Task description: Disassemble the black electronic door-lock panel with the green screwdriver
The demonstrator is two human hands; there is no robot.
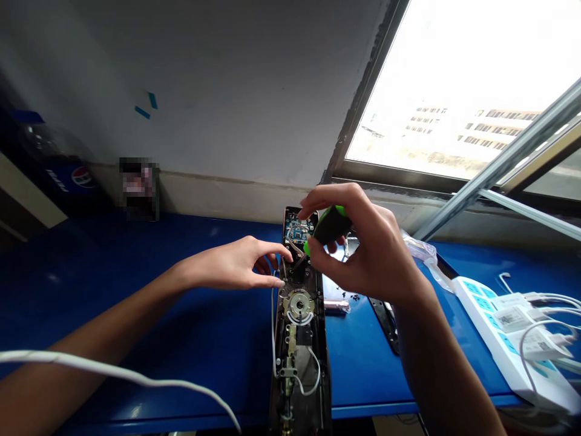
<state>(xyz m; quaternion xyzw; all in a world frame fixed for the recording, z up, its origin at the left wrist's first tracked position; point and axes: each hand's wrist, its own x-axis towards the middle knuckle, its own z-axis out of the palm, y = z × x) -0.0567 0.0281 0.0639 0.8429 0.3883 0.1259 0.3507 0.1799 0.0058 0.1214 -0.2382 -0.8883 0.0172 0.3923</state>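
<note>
Over the blue worktop [372,375], the right hand [363,254] pinches a green-and-black screwdriver [329,229] between its fingers, tip hidden, just above the circuit board [298,231] of an opened electronic door lock [299,363] lying flat. The left hand [240,263] has its fingers spread, their tips at the lock's edge beside a thin white wire [273,327]. That light fingertip grip looks right for such close work, provided the wire stays clear of the tool.

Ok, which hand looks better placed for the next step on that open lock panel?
Probably the right hand: it grips a green-and-black screwdriver handle directly over the circuit board. The left hand appears empty, beside the lock panel.
</note>
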